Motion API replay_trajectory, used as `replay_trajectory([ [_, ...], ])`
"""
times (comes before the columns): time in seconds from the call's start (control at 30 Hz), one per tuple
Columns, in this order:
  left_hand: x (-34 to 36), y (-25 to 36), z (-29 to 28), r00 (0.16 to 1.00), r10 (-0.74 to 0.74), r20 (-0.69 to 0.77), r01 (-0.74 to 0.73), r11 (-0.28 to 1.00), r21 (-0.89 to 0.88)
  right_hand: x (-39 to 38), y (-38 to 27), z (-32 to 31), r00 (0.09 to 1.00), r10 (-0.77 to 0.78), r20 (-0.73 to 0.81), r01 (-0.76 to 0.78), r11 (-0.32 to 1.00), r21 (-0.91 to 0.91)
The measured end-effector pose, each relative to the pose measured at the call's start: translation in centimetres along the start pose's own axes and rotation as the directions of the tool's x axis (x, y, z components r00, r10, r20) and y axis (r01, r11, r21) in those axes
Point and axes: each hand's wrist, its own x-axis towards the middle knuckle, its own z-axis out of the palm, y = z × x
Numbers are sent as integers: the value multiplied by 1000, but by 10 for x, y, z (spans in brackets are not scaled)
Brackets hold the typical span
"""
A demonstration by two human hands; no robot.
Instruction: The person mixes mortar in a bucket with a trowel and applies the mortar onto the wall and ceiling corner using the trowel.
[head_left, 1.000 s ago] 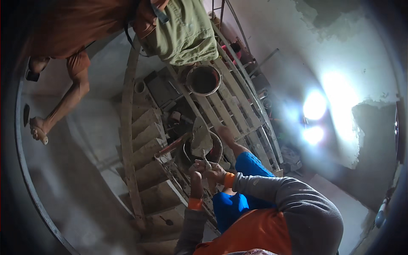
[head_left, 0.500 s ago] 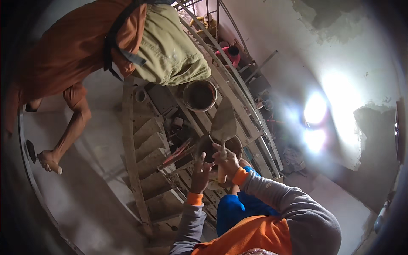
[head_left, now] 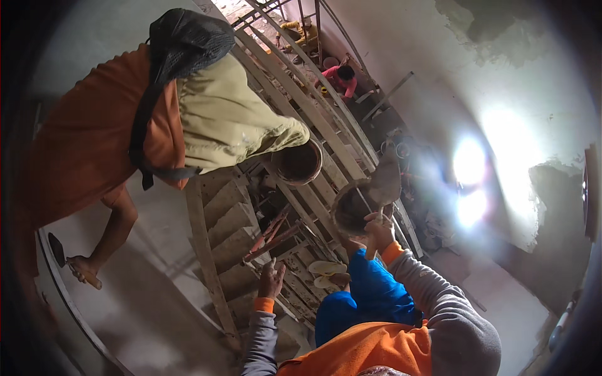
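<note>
My right hand (head_left: 380, 232) is wrapped around the handle of a trowel (head_left: 387, 177). Its broad grey blade points away from me, over the far right rim of a mortar-stained bucket (head_left: 338, 219). My left hand (head_left: 271, 279) is raised above the planks with its fingers apart and nothing in it. Beneath me are my blue trousers and a pale sandal (head_left: 326, 268), just left of the bucket.
A co-worker in an orange shirt (head_left: 88, 138) leans in at the left, gripping another trowel (head_left: 56, 249) by the wall. A second bucket (head_left: 300, 164) stands on scaffold planks (head_left: 338, 166). Stairs (head_left: 227, 235) drop below. A person in pink (head_left: 338, 81) is farther down. Bright lamps (head_left: 469, 161) shine at right.
My right hand and the trowel have moved right, past the bucket. My left hand has drawn away from the trowel, down and left. The co-worker's hand and trowel appear lower in view.
</note>
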Motion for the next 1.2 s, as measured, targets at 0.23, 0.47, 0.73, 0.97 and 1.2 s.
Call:
replay_trajectory([
  [0.23,15,13,-4,987,-81,142,69,994,87,26,-12,-67,998,-33,-55,35,998,46],
  [0.47,58,64,-15,993,43,107,-40,999,-32,19,-2,-123,979,11,-202,19,989,148],
  [0.73,66,62,-26,948,-117,296,122,993,4,2,62,-176,911,-31,-410,93,987,133],
  [0.97,43,-32,-67,946,-212,244,185,974,129,-33,63,-197,872,9,-490,-159,951,-266],
  [1.2,96,22,-50,880,-279,384,295,955,18,-76,62,-231,818,176,-548,-354,904,-238],
])
